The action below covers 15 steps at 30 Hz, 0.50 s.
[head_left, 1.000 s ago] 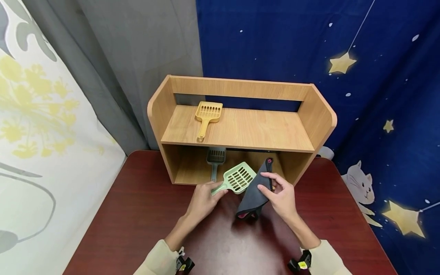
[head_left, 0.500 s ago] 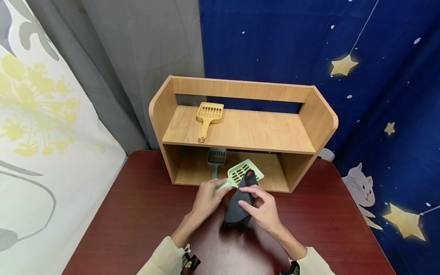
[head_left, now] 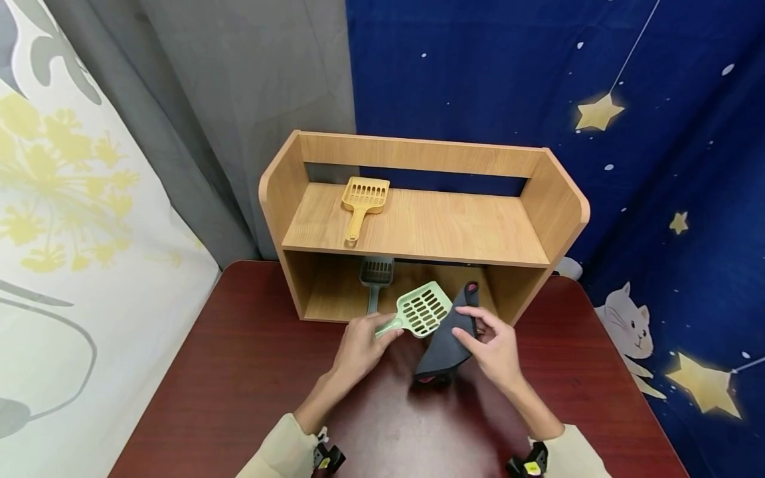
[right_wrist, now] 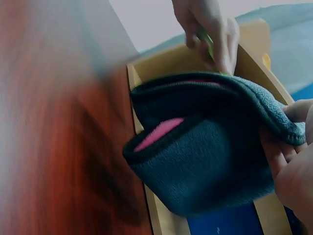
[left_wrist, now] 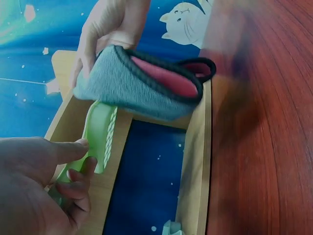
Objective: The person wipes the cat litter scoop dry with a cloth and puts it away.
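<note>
My left hand (head_left: 362, 346) grips the handle of a light green slotted litter scoop (head_left: 423, 309), its head held up in front of the shelf's lower opening. Between thumb and fingers, my right hand (head_left: 493, 342) holds a folded dark grey cloth (head_left: 447, 342) with black edging and a pink inner side. The cloth overlaps the right edge of the scoop's head in the head view. In the left wrist view the cloth (left_wrist: 132, 83) lies right at the far end of the green scoop (left_wrist: 100, 129). Its loose folds hang down over the table in the right wrist view.
A two-tier wooden shelf (head_left: 412, 255) stands at the back of the dark red table (head_left: 251, 385). On its upper tier lies a yellow slotted scoop (head_left: 362, 202); a grey-green scoop (head_left: 375, 279) lies on the lower tier. Curtains (head_left: 239, 79) hang behind and beside the table.
My right hand swept the cloth left across the scoop's head, then back right to its far edge. The left hand keeps its grip and has shifted slightly right; the scoop's head tilted along.
</note>
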{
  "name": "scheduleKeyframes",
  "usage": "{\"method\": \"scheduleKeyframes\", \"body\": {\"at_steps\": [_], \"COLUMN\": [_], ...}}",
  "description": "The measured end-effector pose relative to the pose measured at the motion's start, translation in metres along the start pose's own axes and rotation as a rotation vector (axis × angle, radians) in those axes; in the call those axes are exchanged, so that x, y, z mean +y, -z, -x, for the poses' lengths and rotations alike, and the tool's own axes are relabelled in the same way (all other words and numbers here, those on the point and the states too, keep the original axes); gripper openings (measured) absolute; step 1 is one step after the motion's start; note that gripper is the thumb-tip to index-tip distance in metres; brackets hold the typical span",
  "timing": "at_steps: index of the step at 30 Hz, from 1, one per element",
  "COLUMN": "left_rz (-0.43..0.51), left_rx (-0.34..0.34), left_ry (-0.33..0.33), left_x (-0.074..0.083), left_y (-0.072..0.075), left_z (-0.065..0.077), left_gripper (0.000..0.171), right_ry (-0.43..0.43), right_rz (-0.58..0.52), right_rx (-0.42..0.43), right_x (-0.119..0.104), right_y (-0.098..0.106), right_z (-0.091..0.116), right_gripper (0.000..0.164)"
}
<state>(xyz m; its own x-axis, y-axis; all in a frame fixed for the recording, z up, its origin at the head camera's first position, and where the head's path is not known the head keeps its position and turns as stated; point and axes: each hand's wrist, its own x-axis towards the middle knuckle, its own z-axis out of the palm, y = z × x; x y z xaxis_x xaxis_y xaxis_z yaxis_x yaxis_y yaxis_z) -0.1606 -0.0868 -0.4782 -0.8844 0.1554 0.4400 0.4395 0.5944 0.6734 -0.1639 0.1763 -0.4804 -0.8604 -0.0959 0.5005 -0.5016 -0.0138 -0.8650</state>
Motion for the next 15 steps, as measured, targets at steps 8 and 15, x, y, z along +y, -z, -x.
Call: {"method": "scheduleKeyframes", "body": {"at_steps": [8,15], "left_rz": [-0.030,-0.033], "left_rx": [0.022,0.052], "left_ry": [0.052,0.117], "left_x": [-0.008,-0.022], "left_y": [-0.005,-0.020], "left_z": [0.000,-0.004], "left_gripper": [0.029,0.032], "right_ry": [-0.053,-0.087], "right_rz": [0.009,0.204], "right_rx": [-0.109,-0.223], "right_x": [-0.006,-0.014], "right_y": [0.051,0.091], "right_z": [-0.006,-0.001], "right_gripper": [0.039,0.038]}}
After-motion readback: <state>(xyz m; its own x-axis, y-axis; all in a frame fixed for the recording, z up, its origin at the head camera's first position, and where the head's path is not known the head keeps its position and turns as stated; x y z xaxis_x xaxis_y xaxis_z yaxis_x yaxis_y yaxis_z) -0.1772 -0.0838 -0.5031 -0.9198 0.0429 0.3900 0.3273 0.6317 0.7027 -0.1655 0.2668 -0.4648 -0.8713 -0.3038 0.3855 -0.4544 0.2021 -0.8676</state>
